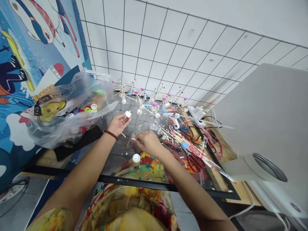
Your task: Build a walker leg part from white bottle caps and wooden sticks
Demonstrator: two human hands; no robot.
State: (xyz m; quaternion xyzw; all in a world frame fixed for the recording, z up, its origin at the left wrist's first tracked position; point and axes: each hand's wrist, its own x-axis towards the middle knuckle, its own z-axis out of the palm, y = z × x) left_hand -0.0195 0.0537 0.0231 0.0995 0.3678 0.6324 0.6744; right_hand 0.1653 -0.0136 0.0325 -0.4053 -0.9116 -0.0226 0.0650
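My left hand [119, 124] pinches a small white plastic piece [128, 114] with a short nub on top. Just right of it, my right hand [148, 141] hovers low over the glassy tabletop with its fingers curled together. A small pale bit shows at those fingertips, too small to name. Between the hands lies a short wooden stick [123, 135]. Nearer to me rests a round white cap [136, 158] with a hole in its middle. Along the back stand several stick figures [154, 104] built from pale sticks, with pink tips and white round feet.
A clear plastic bag [72, 109] of coloured caps fills the left side. To the right are a white glue gun [173, 116], red-handled scissors [195, 163], a bundle of sticks [190, 146], cables and white crumbs. A white cylinder [255, 166] stands at the right edge.
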